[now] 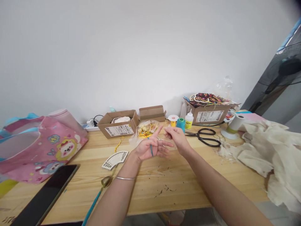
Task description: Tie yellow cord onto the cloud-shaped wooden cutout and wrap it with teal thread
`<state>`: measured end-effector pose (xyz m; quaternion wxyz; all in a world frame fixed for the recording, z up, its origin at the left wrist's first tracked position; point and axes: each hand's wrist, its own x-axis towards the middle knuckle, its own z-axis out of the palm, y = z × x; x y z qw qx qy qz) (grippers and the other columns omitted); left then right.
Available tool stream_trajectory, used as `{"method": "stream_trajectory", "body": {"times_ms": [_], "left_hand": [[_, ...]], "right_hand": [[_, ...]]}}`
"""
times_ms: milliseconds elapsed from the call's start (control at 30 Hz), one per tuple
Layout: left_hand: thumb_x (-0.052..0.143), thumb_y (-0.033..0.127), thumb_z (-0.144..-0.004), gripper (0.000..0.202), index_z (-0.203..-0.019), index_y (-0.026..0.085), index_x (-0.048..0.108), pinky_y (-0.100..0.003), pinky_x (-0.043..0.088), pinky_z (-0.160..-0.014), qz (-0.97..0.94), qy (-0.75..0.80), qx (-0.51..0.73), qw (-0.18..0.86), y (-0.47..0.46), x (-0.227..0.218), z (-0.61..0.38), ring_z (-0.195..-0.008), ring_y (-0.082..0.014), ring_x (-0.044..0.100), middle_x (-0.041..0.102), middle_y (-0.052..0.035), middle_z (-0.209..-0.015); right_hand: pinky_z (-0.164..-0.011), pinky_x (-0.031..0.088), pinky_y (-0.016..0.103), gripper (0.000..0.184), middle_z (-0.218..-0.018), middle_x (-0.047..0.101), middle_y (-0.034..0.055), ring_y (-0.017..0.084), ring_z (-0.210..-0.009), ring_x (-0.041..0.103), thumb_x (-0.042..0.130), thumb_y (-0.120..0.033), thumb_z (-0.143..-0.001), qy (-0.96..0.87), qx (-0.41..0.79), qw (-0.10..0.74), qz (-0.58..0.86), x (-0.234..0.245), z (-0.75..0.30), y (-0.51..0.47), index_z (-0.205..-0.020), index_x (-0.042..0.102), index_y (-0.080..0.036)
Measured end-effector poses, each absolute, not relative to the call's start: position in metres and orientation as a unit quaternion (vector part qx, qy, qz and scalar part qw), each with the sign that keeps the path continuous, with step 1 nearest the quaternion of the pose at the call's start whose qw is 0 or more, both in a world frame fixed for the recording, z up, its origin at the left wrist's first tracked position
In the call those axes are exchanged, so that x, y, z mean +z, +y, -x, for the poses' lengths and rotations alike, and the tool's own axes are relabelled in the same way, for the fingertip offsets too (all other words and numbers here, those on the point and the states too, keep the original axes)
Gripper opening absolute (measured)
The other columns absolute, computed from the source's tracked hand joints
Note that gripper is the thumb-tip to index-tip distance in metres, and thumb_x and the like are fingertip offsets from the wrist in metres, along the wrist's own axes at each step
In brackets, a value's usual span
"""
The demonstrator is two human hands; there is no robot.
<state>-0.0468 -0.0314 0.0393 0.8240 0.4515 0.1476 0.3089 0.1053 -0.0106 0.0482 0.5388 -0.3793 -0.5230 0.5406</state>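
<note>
My left hand [151, 147] is raised palm up over the middle of the wooden table [150, 185], fingers spread, with a blue thread [151, 151] running down across the palm. My right hand [176, 138] is just to its right, its fingertips pinched together close to the left hand's fingers; what they pinch is too thin to make out. A teal thread spool [181, 124] and a small orange spool [173, 119] stand just behind the hands. A white fan-shaped cutout [115, 159] with a brass bell [106, 181] and teal tassel lies to the left of my left wrist.
Black scissors [205, 137] and a glue bottle [188, 120] lie at the right rear. Cardboard boxes [117, 124] line the wall. A pink bag [39, 147] and dark tablet [47, 194] sit left. Cream cloth [270, 153] is heaped on the right.
</note>
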Motion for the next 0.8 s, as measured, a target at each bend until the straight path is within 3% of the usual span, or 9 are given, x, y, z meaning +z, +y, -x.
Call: {"method": "stream_trajectory", "body": {"times_ms": [67, 167, 267, 400, 500, 700, 800], "left_hand": [[0.037, 0.006, -0.069, 0.080, -0.132, 0.037, -0.002, -0.043, 0.041, -0.074, -0.446, 0.153, 0.335, 0.816, -0.031, 0.042, 0.048, -0.084, -0.0211, 0.061, 0.059, -0.0087, -0.107], [0.037, 0.004, -0.067, 0.080, -0.131, 0.040, 0.004, -0.040, 0.044, -0.073, -0.429, 0.160, 0.396, 0.796, -0.031, 0.045, 0.049, -0.087, -0.0200, 0.060, 0.052, -0.0063, -0.117], [0.036, 0.001, -0.066, 0.081, -0.130, 0.042, 0.007, -0.038, 0.046, -0.073, -0.413, 0.161, 0.447, 0.777, -0.030, 0.048, 0.050, -0.092, -0.0192, 0.058, 0.051, -0.0040, -0.119], [0.035, 0.001, -0.066, 0.080, -0.131, 0.041, 0.009, -0.038, 0.046, -0.073, -0.409, 0.161, 0.455, 0.775, -0.030, 0.050, 0.052, -0.089, -0.0188, 0.059, 0.053, -0.0036, -0.115], [0.036, 0.002, -0.067, 0.079, -0.131, 0.039, 0.011, -0.040, 0.045, -0.074, -0.412, 0.172, 0.438, 0.780, -0.029, 0.049, 0.052, -0.086, -0.0189, 0.060, 0.053, -0.0043, -0.116], [0.035, 0.003, -0.067, 0.073, -0.132, 0.029, 0.017, -0.039, 0.044, -0.075, -0.411, 0.183, 0.411, 0.793, -0.023, 0.042, 0.055, -0.091, -0.0219, 0.059, 0.054, -0.0101, -0.115], [0.035, 0.004, -0.067, 0.069, -0.133, 0.023, 0.019, -0.037, 0.045, -0.072, -0.415, 0.177, 0.374, 0.810, -0.024, 0.039, 0.058, -0.086, -0.0216, 0.060, 0.060, -0.0123, -0.104]], "right_hand": [[-0.053, 0.035, 0.022, 0.026, -0.049, 0.049, -0.0025, 0.009, -0.049, 0.043, 0.055, -0.032, -0.067, -0.531, 0.534, 0.534, 0.385, 0.047, -0.104, -0.010, -0.047, 0.052, -0.015], [-0.063, 0.041, 0.024, 0.019, -0.066, 0.060, 0.0007, 0.012, -0.065, 0.054, 0.058, -0.035, -0.066, -0.510, 0.563, 0.543, 0.358, 0.046, -0.102, -0.011, -0.068, 0.059, -0.016], [-0.067, 0.045, 0.026, 0.035, -0.082, 0.063, 0.0040, 0.014, -0.074, 0.057, 0.048, -0.049, -0.073, -0.513, 0.651, 0.470, 0.302, 0.044, -0.100, -0.012, -0.085, 0.059, -0.018], [-0.047, 0.039, 0.022, 0.049, -0.053, 0.054, -0.0003, 0.009, -0.048, 0.049, 0.040, -0.059, -0.073, -0.597, 0.625, 0.387, 0.322, 0.039, -0.099, -0.010, -0.061, 0.058, -0.015], [-0.044, 0.031, 0.021, 0.045, -0.044, 0.045, -0.0030, 0.007, -0.044, 0.040, 0.054, -0.054, -0.065, -0.651, 0.510, 0.433, 0.359, 0.040, -0.103, -0.007, -0.044, 0.049, -0.015], [-0.045, 0.027, 0.022, 0.034, -0.046, 0.043, -0.0038, 0.008, -0.046, 0.036, 0.052, -0.045, -0.068, -0.601, 0.399, 0.551, 0.419, 0.050, -0.111, -0.005, -0.053, 0.054, -0.015], [-0.045, 0.027, 0.022, 0.033, -0.048, 0.041, -0.0039, 0.008, -0.045, 0.033, 0.050, -0.045, -0.070, -0.556, 0.364, 0.600, 0.446, 0.050, -0.114, -0.004, -0.054, 0.051, -0.016]]}}
